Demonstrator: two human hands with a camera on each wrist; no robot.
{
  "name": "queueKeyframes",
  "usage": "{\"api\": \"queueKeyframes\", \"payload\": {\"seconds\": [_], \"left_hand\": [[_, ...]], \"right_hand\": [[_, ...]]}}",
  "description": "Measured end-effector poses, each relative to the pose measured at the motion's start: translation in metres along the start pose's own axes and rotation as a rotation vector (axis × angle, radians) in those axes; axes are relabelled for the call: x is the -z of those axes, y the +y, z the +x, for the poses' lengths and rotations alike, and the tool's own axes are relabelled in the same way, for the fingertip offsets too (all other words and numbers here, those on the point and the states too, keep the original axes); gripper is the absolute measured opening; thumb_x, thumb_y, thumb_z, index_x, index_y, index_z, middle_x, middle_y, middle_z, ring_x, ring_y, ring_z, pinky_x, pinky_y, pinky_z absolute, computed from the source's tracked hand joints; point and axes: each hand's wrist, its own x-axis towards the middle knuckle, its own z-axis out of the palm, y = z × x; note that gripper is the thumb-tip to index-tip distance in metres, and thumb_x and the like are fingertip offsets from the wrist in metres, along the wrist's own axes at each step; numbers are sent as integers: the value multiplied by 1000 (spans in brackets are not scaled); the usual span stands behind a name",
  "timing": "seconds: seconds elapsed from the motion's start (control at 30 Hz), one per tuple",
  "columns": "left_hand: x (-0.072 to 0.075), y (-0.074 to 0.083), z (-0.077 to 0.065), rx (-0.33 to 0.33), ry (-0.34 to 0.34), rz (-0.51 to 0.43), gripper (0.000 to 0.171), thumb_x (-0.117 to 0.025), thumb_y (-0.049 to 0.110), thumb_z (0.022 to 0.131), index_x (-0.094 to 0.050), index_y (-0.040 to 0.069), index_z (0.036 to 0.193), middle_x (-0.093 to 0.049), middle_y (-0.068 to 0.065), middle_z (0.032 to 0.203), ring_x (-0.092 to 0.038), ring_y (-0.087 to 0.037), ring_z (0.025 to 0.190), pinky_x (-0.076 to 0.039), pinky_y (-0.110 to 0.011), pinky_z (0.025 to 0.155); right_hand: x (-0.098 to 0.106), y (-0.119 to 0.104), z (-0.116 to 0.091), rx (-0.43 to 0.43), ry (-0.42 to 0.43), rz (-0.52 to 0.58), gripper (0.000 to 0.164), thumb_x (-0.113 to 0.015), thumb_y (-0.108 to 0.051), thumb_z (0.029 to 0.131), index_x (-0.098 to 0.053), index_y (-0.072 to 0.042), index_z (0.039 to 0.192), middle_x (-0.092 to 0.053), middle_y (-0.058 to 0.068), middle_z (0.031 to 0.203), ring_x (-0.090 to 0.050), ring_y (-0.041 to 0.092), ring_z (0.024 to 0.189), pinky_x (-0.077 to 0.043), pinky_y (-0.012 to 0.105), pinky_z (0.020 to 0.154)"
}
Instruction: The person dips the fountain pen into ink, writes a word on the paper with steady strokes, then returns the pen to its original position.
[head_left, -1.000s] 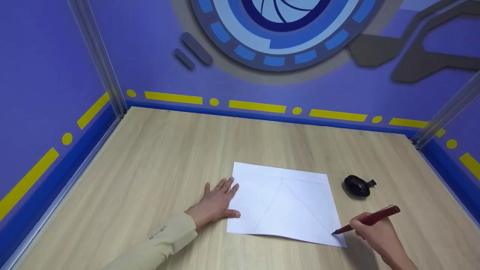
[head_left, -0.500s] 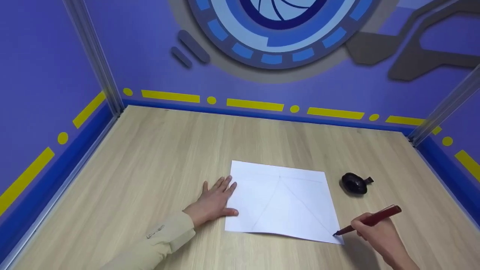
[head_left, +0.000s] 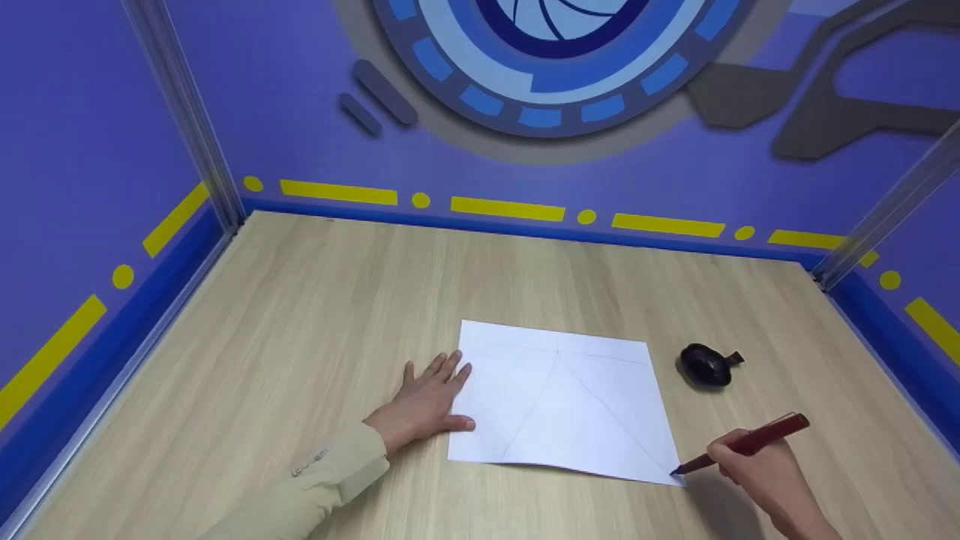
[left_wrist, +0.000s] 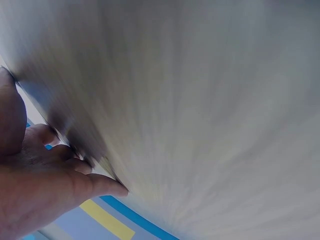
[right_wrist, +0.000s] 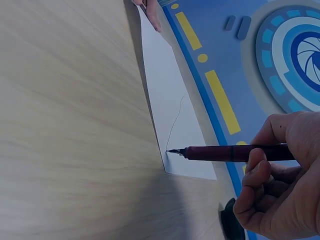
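Observation:
A white sheet of paper (head_left: 577,420) lies on the table, carrying a few thin lines, two of them slanting down from a point near its top. My left hand (head_left: 424,401) rests spread at the paper's left edge, thumb and fingertips on or beside it. In my right hand (head_left: 765,472) I hold a dark red fountain pen (head_left: 757,442). Its nib meets the sheet near the lower right corner, at the end of the right slanting line. The right wrist view shows the pen's (right_wrist: 220,153) metal nib at that line and the fingers curled round the barrel.
To the right of the paper sits a small glossy black ink-bottle-like object (head_left: 705,366) with a short stub. The wooden table (head_left: 337,300) is bounded by blue panels (head_left: 300,97) at the back and sides.
The pen tip has moved slightly down and right along the paper, lengthening the right slanting line toward the corner. My left hand stays in place; the whole head view has shifted a little.

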Motion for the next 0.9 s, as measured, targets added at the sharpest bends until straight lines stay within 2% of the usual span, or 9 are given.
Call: {"api": "queueKeyframes", "payload": {"seconds": [0.63, 0.9], "left_hand": [[-1, -2, -2, -11, 11, -25, 86, -57, 55, 83, -26, 7, 148, -16, -16, 157, -14, -35, 146, -11, -68, 109], [0, -2, -1, -22, 13, -19, 86, -58, 54, 83, -27, 7, 147, -17, -15, 157, -16, -35, 146, -12, -69, 108]], "right_hand": [[6, 1, 1, -67, -14, -4, 14, -57, -11, 80, -62, -2, 89, -54, -4, 60, -49, 10, 61, -38, 25, 56], [6, 3, 1, -58, -14, 17, 9, -57, -9, 80, -62, -4, 84, -52, -4, 58, -47, 9, 57, -37, 24, 55]]}}
